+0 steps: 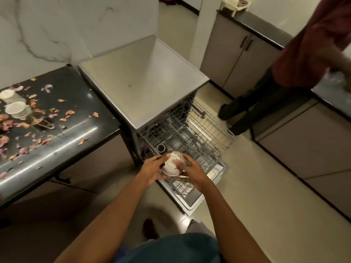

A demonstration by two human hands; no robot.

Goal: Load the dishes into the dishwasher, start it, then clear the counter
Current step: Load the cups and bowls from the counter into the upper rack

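Both hands [152, 168] [191, 172] grip tilted bowl [171, 165], mouth facing camera, above dishwasher rack [190, 130].

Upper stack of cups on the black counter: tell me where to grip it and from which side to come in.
Grip the top cup by its outer wall just under the rim, coming from the counter's front edge. Its mouth faces up and the walls show bare, while the second stack stands close beside it and petals lie around, so a side pinch seems safest.

Patterned bowl [173, 164] tilted above open dishwasher [144, 80]
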